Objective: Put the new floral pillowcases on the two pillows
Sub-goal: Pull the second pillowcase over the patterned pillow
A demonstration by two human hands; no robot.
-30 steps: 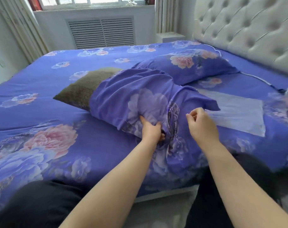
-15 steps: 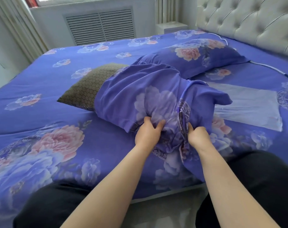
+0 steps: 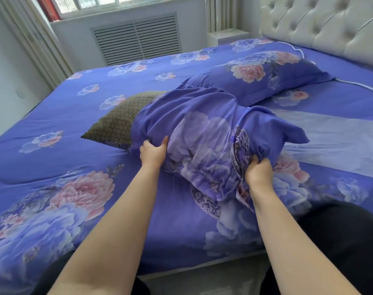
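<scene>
Two pillows: one brown patterned pillow point(image 3: 117, 124) half inside a purple floral pillowcase point(image 3: 202, 133), one pillow already covered point(image 3: 255, 79) near the tufted headboard point(image 3: 330, 24); two bare hands, left hand point(image 3: 152, 153) and right hand point(image 3: 259, 174); one pale cloth point(image 3: 334, 143); one radiator grille point(image 3: 136, 39)

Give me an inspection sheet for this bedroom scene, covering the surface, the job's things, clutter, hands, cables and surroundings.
Surface: bed covered with a purple floral spread.
Job's things: brown pillow partly inside a purple floral pillowcase, its far end still bare; second pillow already in its floral case, lying nearer the headboard.
Clutter: pale cloth lying flat on the bed at the right.
Hands: left hand grips the bunched pillowcase at its near left side; right hand grips the gathered fabric at its near right end.
Cables: white cord running across the bed near the headboard.
Surroundings: tufted headboard, window, curtains, vent grille.
</scene>
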